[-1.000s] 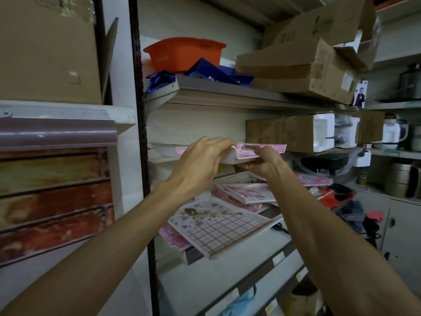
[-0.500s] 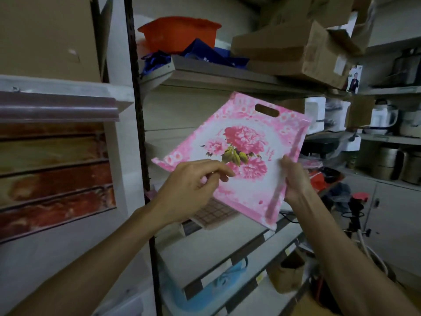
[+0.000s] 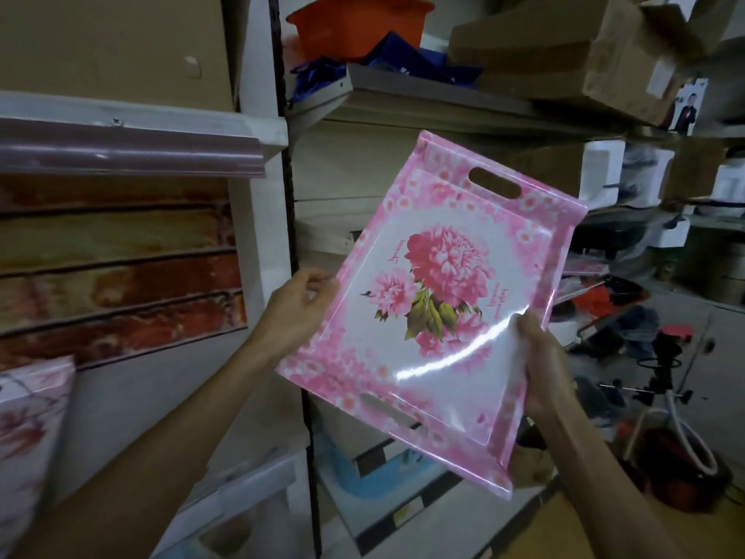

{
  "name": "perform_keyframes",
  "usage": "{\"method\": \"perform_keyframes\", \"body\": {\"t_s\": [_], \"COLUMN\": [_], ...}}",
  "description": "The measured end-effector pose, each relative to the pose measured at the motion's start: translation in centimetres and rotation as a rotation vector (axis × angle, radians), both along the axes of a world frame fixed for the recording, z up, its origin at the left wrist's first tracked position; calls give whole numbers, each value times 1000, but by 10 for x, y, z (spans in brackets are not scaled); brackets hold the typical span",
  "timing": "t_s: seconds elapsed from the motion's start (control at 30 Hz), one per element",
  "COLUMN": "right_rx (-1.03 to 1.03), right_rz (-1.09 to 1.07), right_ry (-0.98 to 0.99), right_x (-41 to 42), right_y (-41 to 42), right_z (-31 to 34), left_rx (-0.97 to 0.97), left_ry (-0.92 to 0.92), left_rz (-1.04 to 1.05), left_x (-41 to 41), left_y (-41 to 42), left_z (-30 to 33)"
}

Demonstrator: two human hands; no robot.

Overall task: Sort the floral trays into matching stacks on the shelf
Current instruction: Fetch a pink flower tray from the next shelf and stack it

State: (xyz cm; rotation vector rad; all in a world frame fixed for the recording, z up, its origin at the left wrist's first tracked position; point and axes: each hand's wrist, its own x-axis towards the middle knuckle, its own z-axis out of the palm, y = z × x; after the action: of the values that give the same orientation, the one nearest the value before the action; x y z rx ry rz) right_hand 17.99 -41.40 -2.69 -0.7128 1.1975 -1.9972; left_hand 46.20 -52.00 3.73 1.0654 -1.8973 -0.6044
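I hold a pink floral tray up in front of the shelves, tilted so its face with the big pink peonies turns toward me. It has a cut-out handle at the top and another at the bottom. My left hand pinches its left rim. My right hand grips its lower right edge, thumb on the glossy face. More floral trays show at the far left edge, pale with a reddish flower. The shelf the tray came from is mostly hidden behind it.
An orange tub and blue bags sit on the upper shelf, with cardboard boxes to the right. White appliances and pots stand on the right-hand shelves. Cables and dark clutter cover the floor at right. A blue bin sits low.
Both hands drew the pink tray off the shelf stack, lifted it and turned its face toward me. The view has dropped and the tray has rotated more upright.
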Motion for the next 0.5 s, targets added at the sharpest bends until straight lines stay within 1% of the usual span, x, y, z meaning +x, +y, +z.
{"method": "perform_keyframes", "body": {"t_s": [0.07,0.13,0.23,0.4,0.5], "right_rx": [14,39,46,78,88], "right_rz": [19,7,4,39,55], "right_ry": [-1,23,96,75,123], "right_x": [14,27,42,79,99], "right_y": [6,12,16,14,10], "right_z": [-7,-12,-20,-31,-38], "left_rx": [106,164,220,226,243], "left_ry": [17,22,87,131,133], "left_rz": [-33,-77,-120,-35,13], "left_x": [4,10,23,62,88], "left_y": [2,5,11,14,17], "left_z": [-8,-18,-34,-58,-68]}}
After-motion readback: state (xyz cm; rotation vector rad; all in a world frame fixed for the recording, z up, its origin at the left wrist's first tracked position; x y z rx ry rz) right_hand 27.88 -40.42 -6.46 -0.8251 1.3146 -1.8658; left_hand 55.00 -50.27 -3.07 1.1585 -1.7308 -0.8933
